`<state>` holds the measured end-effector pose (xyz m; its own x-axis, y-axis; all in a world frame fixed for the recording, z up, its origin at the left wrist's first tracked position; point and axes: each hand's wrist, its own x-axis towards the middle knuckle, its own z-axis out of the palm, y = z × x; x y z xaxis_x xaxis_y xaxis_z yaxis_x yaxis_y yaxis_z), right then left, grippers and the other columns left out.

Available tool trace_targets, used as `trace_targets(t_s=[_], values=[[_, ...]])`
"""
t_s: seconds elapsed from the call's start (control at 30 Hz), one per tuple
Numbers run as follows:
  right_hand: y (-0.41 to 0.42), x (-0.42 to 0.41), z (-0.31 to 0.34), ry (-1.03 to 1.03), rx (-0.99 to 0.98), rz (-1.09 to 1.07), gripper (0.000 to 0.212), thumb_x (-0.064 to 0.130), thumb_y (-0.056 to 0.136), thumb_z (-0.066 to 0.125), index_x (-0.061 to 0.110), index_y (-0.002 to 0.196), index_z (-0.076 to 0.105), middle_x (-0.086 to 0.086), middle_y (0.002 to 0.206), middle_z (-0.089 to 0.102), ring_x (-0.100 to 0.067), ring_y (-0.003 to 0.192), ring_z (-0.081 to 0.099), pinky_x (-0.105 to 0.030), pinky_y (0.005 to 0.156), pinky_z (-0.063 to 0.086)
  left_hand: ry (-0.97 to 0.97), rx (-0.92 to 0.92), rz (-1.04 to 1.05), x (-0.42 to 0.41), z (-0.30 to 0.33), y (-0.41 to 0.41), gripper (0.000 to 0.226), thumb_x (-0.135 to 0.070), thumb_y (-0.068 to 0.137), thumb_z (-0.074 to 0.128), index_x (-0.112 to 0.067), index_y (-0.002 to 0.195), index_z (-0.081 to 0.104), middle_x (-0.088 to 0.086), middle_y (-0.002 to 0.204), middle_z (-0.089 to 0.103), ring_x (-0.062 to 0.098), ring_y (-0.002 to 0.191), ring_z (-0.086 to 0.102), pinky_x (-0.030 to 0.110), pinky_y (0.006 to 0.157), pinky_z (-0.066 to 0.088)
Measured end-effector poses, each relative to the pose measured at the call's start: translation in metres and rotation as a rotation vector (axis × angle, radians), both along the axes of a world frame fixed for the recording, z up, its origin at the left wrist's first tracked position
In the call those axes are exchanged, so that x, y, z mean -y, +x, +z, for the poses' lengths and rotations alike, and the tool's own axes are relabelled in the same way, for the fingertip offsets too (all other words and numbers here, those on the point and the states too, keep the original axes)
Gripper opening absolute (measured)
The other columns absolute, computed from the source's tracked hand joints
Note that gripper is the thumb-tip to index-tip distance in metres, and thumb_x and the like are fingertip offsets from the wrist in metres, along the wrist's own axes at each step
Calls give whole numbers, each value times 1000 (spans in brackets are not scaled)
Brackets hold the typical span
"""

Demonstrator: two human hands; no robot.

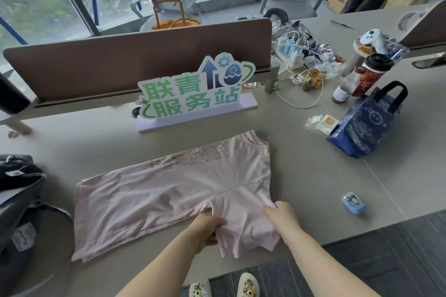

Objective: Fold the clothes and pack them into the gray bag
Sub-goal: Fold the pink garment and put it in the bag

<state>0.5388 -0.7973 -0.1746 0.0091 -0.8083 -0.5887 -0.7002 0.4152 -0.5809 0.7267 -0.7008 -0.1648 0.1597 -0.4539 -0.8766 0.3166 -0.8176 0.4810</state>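
Observation:
A pale pink T-shirt [169, 190] lies flat across the grey table [313, 176], hem to the left, collar at the far right, one long side folded over so a cartoon print shows. Its near sleeve hangs toward the table's front edge. My left hand [207, 226] pinches the sleeve's left edge by the armpit. My right hand [282, 214] grips the sleeve's right edge at the shoulder. The gray bag [21, 219] sits at the left edge, open and partly cut off, with dark fabric [17, 169] above it.
A green-lettered sign [193, 94] stands behind the shirt against a brown divider [135, 60]. A blue tote bag [366, 125], cups, a bottle, cables and a small blue case [352, 202] crowd the right side. My shoes show below the table edge.

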Motion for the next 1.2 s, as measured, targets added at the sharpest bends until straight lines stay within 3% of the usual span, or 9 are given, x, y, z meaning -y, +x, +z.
trace_targets(t_s=[0.17,0.3,0.4,0.63,0.77,0.9,1.0,1.1,1.2], values=[[-2,-9,-11,49,-57,64,32,21,92,53,13,64,39,-6,63,43,-21,58,39,-32,55,24,-8,262,-58,-6,-4,5,27,-12,93,43,-19,116,55,12,105,65,29,87,65,37,63,58],[-4,-19,-13,208,34,82,25,36,84,69,12,84,63,-1,82,67,-18,74,63,-28,60,45,38,136,-170,-12,-2,3,36,-15,82,60,-17,117,55,11,106,66,27,86,66,39,70,60],[-7,-26,-12,252,74,74,18,22,84,69,6,92,69,-12,90,73,-28,85,69,-28,65,48,41,179,-228,-14,-7,5,42,-5,74,50,-11,115,58,14,102,66,28,84,66,43,75,60],[6,-25,-4,94,156,-3,14,22,85,60,15,96,64,-7,91,71,-28,84,67,-40,75,54,-68,222,7,-1,-1,1,22,-17,77,60,-21,99,59,9,98,67,28,89,66,40,73,57],[12,-19,13,-24,240,-140,47,8,90,54,23,132,43,7,117,53,-20,95,55,-34,78,46,-102,529,53,6,0,14,35,-25,83,62,-18,113,44,7,99,60,29,90,62,44,80,57],[12,-17,26,75,271,-20,65,2,90,51,24,148,34,-2,141,48,-21,112,53,-31,82,46,-129,287,-41,0,11,18,38,-10,90,46,-33,121,45,10,110,62,27,76,66,36,56,59],[19,4,40,224,314,-61,47,-2,90,49,17,132,54,-8,118,57,-30,102,61,-35,73,50,-110,-34,53,4,23,25,28,-3,95,50,-19,116,60,9,97,66,20,63,64,25,47,52],[40,45,51,470,749,-427,21,3,93,51,12,107,64,-11,82,69,-25,69,67,-30,55,55,-29,-359,420,26,24,48,15,-2,96,45,-4,92,59,12,69,68,21,48,65,27,38,52],[63,70,48,403,1098,-693,15,16,102,45,18,111,56,-15,103,70,-28,85,71,-38,63,61,-57,-421,815,36,18,61,25,-5,100,36,3,83,52,17,58,66,25,41,65,30,36,53]])
